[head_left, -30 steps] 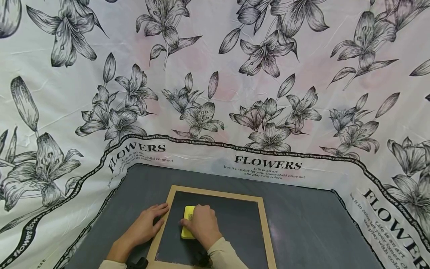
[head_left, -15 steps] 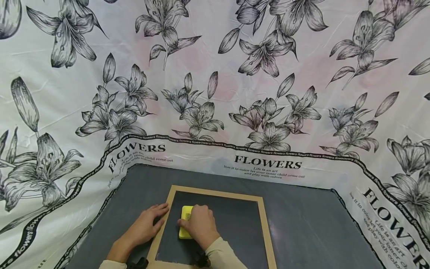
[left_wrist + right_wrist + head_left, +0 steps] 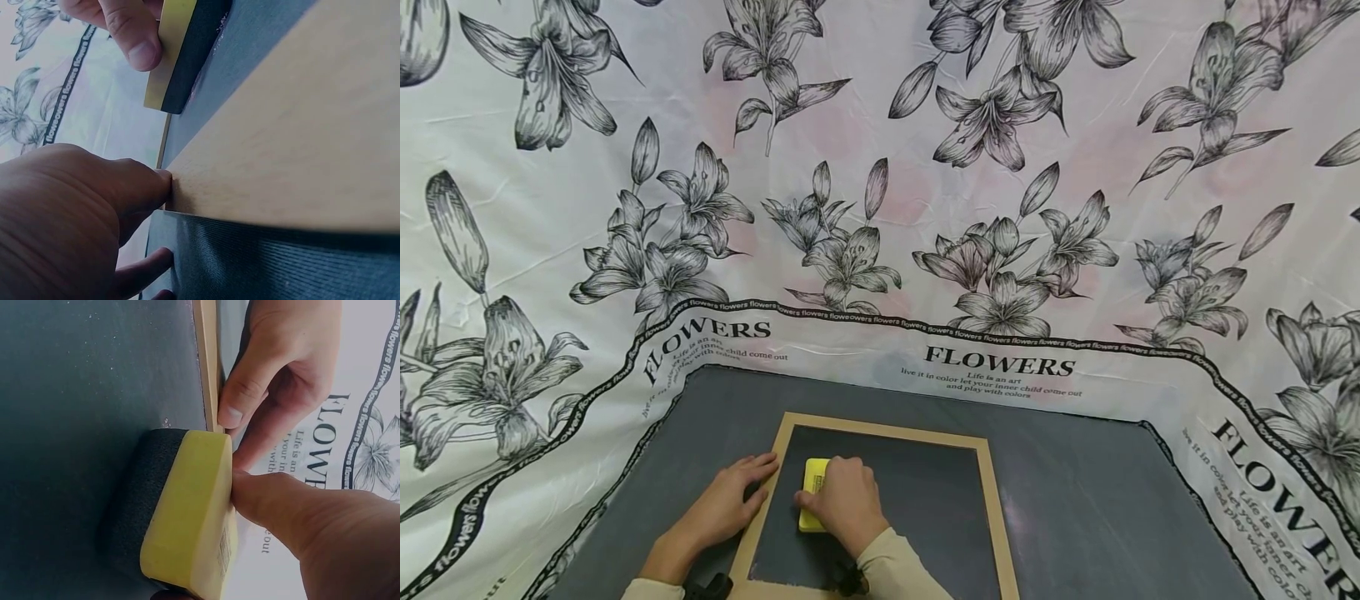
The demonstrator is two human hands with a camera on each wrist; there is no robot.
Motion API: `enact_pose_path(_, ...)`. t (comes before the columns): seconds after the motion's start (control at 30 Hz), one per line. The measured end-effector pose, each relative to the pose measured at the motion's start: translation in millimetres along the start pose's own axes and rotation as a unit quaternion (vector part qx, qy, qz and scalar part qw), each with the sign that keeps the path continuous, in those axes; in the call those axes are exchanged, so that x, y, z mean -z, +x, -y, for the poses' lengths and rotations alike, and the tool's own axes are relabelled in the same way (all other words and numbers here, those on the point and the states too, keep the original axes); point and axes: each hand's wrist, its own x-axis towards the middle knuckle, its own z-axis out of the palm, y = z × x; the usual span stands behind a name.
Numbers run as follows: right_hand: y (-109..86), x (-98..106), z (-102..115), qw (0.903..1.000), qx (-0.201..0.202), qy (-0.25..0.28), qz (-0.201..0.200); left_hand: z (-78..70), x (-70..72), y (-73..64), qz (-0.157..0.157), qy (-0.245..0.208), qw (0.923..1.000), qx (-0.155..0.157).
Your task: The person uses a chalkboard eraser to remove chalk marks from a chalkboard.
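A small blackboard in a wooden frame lies on the dark tabletop. My right hand grips a yellow board eraser by its sides, near the left part of the board. Seen from the right wrist, the eraser's black felt layer faces the board, with the thumb against the yellow back. My left hand touches the frame's left edge with fingers extended; in the left wrist view its thumb presses the wood's side. The right hand hides part of the eraser.
White chalk specks dot the board, and pinkish crumbs lie near the eraser. A white cloth printed with black flowers and lettering surrounds the dark tabletop and rises behind it.
My right hand has slid the eraser slightly left across the board, mostly in the first half second. The left hand and the board have stayed in place.
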Motion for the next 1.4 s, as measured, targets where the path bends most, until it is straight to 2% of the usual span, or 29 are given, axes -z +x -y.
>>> enact_pose_path(0.43, -2.7, 5.5, -1.1, 1.0, 0.0, -0.002, -0.002, 1.5, -0.5, -1.2, -0.004, 0.004, 1.0, -0.008)
enact_pose_path(1.0, -8.0, 15.4, -14.8, 0.9997, -0.021, -0.015, -0.003, 0.1, 1.0, -1.9, 0.0, -0.004, 0.9998, -0.017)
enact_pose_path(1.4, -10.2, 20.0, -24.6, 0.9993, -0.037, -0.005, -0.002, -0.9, 2.8, -2.8, 0.0, -0.006, 0.9998, -0.021)
